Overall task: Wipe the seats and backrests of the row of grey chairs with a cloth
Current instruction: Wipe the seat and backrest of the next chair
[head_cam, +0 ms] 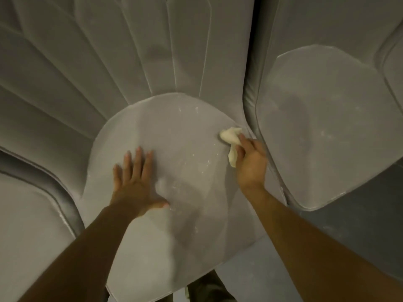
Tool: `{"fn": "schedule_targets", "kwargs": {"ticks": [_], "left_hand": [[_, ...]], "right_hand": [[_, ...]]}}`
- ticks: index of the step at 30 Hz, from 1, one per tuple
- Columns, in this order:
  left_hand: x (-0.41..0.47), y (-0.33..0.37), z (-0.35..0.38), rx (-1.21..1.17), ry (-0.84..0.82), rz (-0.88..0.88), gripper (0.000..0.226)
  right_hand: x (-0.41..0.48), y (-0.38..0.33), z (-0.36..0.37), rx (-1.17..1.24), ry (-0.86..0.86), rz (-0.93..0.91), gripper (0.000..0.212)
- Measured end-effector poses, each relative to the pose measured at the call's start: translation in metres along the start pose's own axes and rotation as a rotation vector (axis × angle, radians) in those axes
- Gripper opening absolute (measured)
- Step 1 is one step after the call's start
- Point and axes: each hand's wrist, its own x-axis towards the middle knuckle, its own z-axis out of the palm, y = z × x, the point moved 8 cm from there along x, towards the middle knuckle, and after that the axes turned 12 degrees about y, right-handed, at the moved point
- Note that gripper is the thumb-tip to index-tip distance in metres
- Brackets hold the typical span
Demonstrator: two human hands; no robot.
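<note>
Head view: right hand (250, 164), centre-right of frame, is curled shut round a small crumpled cream cloth (231, 140), bunched end poking out past the fingertips and pressed on the right edge of the round grey velvet seat (174, 225). Left hand (135, 182), centre-left, lies flat and spread on the same seat, holding nothing, likely bracing. Cloth looks soft, light, limp; best kept wadded in the palm so it doesn't drag loose. Seat fabric seems napped, so it'll likely grip, not slide. White specks remain mid-seat. Fluted grey backrest (109, 73) fills upper left; neighbouring grey seat (327, 127) upper right.
</note>
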Motion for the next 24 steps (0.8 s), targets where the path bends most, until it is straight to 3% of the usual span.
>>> {"fn": "schedule_targets", "kwargs": {"ticks": [3, 7, 10, 12, 14, 15, 17, 19, 20, 22, 24], "left_hand": [[0.006, -0.002, 0.01, -0.01, -0.006, 0.002, 0.139], [0.009, -0.004, 0.012, -0.051, 0.027, 0.026, 0.14], [0.007, -0.009, 0.006, -0.084, 0.06, 0.063, 0.137], [0.007, -0.02, -0.001, -0.074, 0.091, 0.072, 0.137], [0.01, -0.034, -0.006, -0.058, 0.11, 0.046, 0.138], [0.011, -0.039, -0.006, -0.057, 0.107, 0.033, 0.138], [0.015, -0.043, -0.002, -0.047, 0.104, 0.022, 0.141], [0.018, -0.042, 0.002, -0.044, 0.124, 0.016, 0.144], [0.02, -0.042, 0.003, -0.052, 0.139, 0.014, 0.144], [0.019, -0.041, 0.003, -0.073, 0.158, 0.025, 0.143], [0.019, -0.043, -0.001, -0.079, 0.198, 0.053, 0.139]], "right_hand": [[-0.016, -0.019, 0.027, 0.076, 0.016, 0.014, 0.032], [-0.085, -0.088, 0.045, 0.221, -0.081, -0.266, 0.038], [-0.096, -0.093, 0.051, 0.248, -0.15, -0.289, 0.041], [-0.078, -0.079, 0.046, 0.301, -0.145, -0.221, 0.034], [-0.033, -0.056, 0.027, 0.361, 0.053, -0.019, 0.013], [-0.013, -0.034, 0.024, 0.372, 0.131, 0.154, 0.017], [0.011, -0.015, 0.033, 0.348, 0.106, 0.294, 0.024], [0.011, -0.032, 0.049, 0.265, 0.088, 0.195, 0.017], [-0.001, -0.054, 0.059, 0.289, 0.022, 0.029, 0.013], [-0.045, -0.097, 0.08, 0.226, -0.156, -0.343, 0.038], [-0.059, -0.106, 0.082, 0.216, -0.193, -0.419, 0.045]]}}
